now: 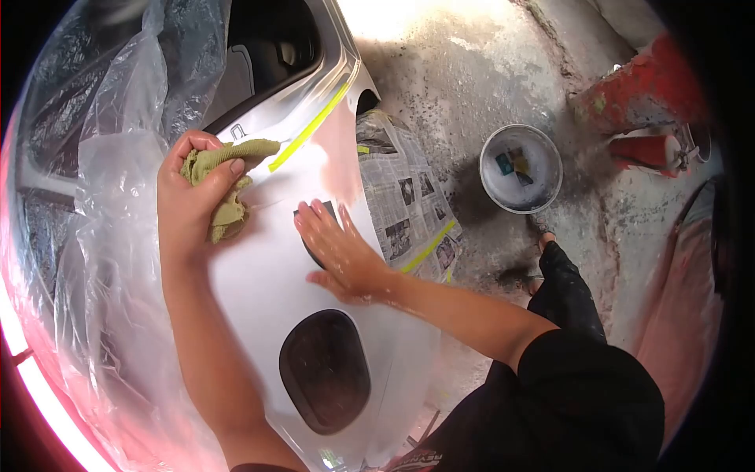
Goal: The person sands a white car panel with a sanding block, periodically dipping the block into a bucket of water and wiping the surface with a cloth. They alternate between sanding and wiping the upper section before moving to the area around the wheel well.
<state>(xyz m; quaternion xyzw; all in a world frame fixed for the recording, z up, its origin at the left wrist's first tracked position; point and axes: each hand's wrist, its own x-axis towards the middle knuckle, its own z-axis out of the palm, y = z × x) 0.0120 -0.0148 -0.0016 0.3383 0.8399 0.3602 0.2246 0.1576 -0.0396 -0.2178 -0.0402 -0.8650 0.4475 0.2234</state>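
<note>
My left hand [193,189] is closed around a bunched green cloth [228,161], raised over the car panel. A fold of the cloth sticks out past the thumb. Wet and flat, my right hand [334,248] lies with fingers stretched out over a dark sheet that looks like sandpaper [309,245], pressing it to the white car panel [252,275]. Most of that sheet is hidden under the palm and fingers. Yellow-green tape [311,126] runs along the panel above the right hand. Nearer to me is the dark oval opening [325,371] in the bodywork.
Clear plastic sheeting [118,236] drapes the car's left part. Taped newspaper [405,189] covers the wheel area. On the stained concrete floor [440,71] stands a bucket [521,169] with small dark pieces in it. Red containers [645,153] are at the right.
</note>
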